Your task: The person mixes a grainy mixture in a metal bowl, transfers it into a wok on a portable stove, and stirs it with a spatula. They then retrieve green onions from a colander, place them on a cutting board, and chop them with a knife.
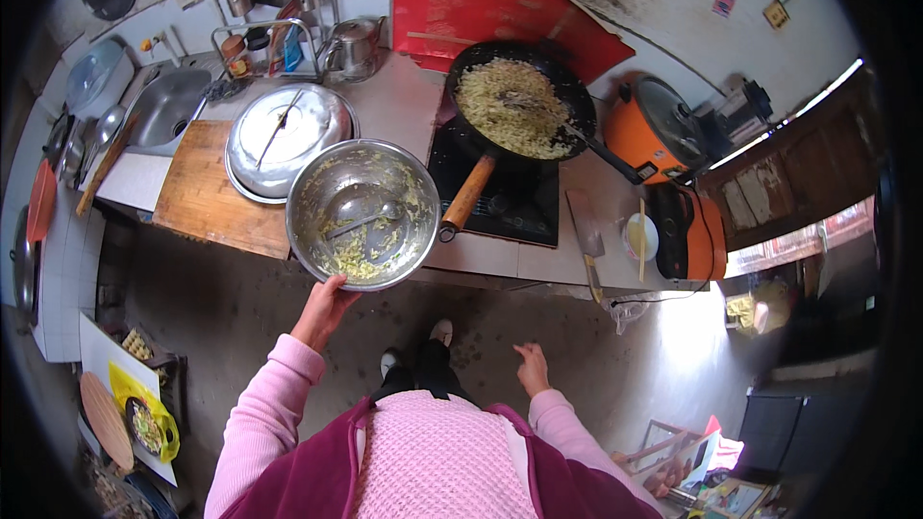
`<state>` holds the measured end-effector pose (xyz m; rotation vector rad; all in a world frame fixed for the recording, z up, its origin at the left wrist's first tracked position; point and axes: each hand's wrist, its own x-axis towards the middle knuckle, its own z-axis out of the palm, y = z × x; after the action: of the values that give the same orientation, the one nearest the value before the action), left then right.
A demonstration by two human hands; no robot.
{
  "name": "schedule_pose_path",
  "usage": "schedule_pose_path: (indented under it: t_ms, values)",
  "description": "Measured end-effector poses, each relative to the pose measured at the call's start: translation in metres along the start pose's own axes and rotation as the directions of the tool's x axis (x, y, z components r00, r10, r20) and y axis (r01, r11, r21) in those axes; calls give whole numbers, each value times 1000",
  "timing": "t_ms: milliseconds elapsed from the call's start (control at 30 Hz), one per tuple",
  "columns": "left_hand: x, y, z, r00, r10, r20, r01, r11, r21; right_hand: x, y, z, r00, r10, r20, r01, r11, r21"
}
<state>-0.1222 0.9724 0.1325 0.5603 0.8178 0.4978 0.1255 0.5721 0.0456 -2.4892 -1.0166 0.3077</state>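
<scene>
My left hand (330, 310) grips the near rim of a steel mixing bowl (303, 231), with its fingers hidden under the bowl. Inside the bowl lie a metal spoon (360, 222) and scraps of chopped yellow-green food (353, 263). My right hand (532, 367) hangs over the floor, empty, with its fingers partly curled. Beyond the bowl, a black wok (461, 112) full of chopped food (497, 97) stands on an induction cooktop (537, 220); its wooden handle (469, 194) points towards me. A spatula (606, 151) rests in the wok.
A steel lid (317, 122) covers a pan beside the bowl, on a wooden board (195, 187). Right of the cooktop lie a cleaver (585, 231) and a small bowl (649, 241) with chopsticks across it. An orange cooker (631, 130) stands behind. A sink (162, 112) is at the left.
</scene>
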Motion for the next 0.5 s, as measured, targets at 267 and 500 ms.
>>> schedule_pose_path:
  t_ms: [267, 500]
  values:
    - [41, 15, -6, 993, -89, 74, 84, 994, 72, -88, 36, -65, 656, 598, 460, -723, 324, 610]
    - [25, 17, -23, 981, -194, 31, 196, 979, -65, -71, 25, -131, 730, 637, 249, -424, 707, -565]
